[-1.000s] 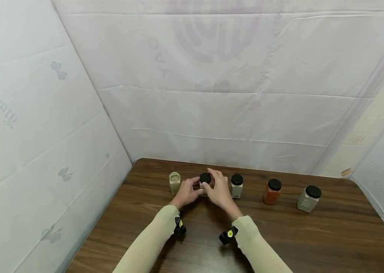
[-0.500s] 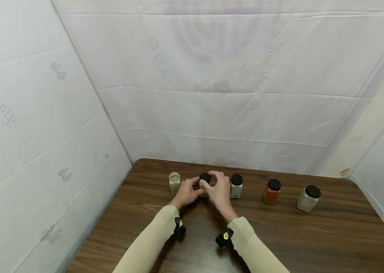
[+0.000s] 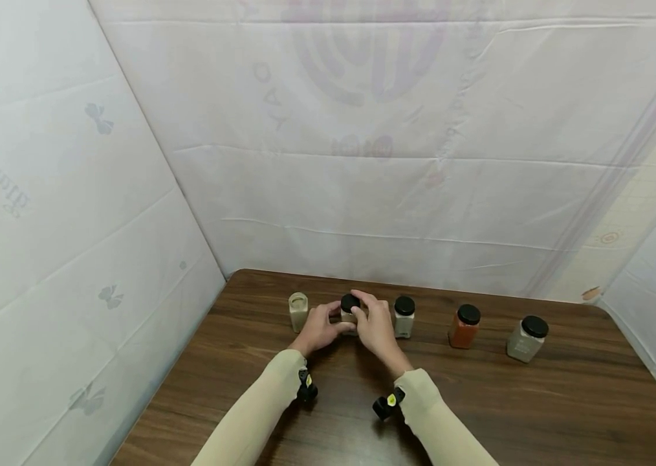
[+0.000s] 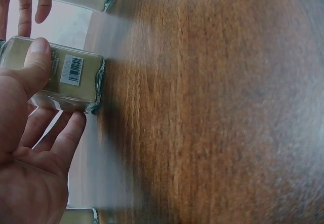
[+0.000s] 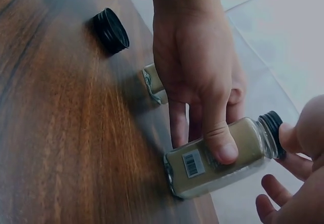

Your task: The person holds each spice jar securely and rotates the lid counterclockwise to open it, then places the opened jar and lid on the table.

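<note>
A square glass spice jar of tan-green powder stands upright at the back of the table, a barcode label on its side. My left hand grips its body, with the thumb across the front and fingers behind. At the top, my right hand has its thumb and fingers at the black screw lid, pinching it. To the left of my left hand stands an uncapped jar of similar powder. A loose black lid lies on the table in the right wrist view.
Right of my hands, a pale-powder jar, a red-powder jar and a grey-green jar stand in a row, all with black lids. The brown wooden table meets white cloth walls at back and left.
My right wrist swung left, then back right, as its fingers and thumb shifted around the lid. My left hand and the jar stayed in place.
</note>
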A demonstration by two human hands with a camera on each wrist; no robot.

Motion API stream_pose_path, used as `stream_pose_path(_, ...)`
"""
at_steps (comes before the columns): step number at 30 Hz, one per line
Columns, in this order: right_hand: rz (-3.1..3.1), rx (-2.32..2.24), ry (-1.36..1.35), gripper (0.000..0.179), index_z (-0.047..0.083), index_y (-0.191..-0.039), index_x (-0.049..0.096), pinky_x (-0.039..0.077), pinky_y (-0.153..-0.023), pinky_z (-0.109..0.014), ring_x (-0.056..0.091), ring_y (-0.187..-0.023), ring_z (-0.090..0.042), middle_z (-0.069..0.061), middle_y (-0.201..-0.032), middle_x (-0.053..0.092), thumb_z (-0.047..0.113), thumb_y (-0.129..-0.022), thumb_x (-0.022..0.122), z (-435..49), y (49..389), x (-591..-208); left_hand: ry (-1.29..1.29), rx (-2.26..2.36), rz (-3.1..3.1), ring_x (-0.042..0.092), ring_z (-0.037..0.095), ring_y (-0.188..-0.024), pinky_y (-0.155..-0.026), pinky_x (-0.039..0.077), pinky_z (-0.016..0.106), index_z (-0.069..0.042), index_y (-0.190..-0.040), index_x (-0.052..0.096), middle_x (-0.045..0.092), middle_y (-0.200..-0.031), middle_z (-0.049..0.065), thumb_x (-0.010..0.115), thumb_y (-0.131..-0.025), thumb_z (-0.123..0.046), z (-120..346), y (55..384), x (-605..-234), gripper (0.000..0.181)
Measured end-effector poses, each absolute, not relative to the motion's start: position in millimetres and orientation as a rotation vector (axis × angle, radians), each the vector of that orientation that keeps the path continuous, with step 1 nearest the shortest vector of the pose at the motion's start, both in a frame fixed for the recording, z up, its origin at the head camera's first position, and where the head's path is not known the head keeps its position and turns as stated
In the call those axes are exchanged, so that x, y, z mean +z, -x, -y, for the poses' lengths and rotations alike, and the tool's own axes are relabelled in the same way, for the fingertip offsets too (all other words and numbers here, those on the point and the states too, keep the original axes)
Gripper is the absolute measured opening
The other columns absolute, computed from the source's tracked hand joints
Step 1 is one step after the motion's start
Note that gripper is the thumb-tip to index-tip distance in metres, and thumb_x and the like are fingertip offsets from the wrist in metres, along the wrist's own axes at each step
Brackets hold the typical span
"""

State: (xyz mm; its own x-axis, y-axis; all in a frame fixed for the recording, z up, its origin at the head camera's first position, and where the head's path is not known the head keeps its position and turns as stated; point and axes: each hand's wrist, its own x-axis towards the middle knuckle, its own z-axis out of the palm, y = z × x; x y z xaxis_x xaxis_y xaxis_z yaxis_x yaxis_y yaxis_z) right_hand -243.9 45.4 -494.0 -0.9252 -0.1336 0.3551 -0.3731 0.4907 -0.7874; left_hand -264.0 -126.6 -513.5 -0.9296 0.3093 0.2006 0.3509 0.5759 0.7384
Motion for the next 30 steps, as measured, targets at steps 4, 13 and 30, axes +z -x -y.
stream_pose_path(4, 2.477, 1.411, -0.467, 0.045, 0.010, -0.148, 0.054, 0.045, -0.098, -0.057, 0.047, -0.126, -0.040, -0.014, -0.149, 0.054, 0.015, -0.104, 0.063, -44, 243, -498, 0.555, -1.316, 2.759, 0.067, 0.027, -0.118, -0.100, 0.053, 0.045, -0.008, -0.135, 0.066, 0.072, -0.124, 0.011, 0.078, -0.094, -0.026, 127, 264, -513, 0.046)
stream_pose_path(13, 2.391, 1.362, -0.215, 0.053, 0.009, -0.130, 0.063, 0.043, -0.086, -0.047, 0.049, -0.104, -0.031, -0.011, -0.127, 0.063, 0.032, -0.088, 0.084, -32, 242, -502, 0.556, -1.298, 2.733, 0.067, 0.029, -0.119, -0.100, 0.053, 0.046, -0.005, -0.135, 0.066, 0.070, -0.127, 0.014, 0.077, -0.095, -0.019, 126, 264, -514, 0.044)
stream_pose_path(30, 2.505, 1.366, -0.360, 0.045, 0.011, -0.143, 0.059, 0.043, -0.099, -0.057, 0.048, -0.122, -0.039, -0.013, -0.142, 0.058, 0.010, -0.099, 0.069, -40, 242, -496, 0.546, -1.353, 2.747, 0.068, 0.026, -0.117, -0.099, 0.054, 0.044, -0.008, -0.133, 0.067, 0.073, -0.123, 0.011, 0.079, -0.094, -0.026, 126, 264, -514, 0.045)
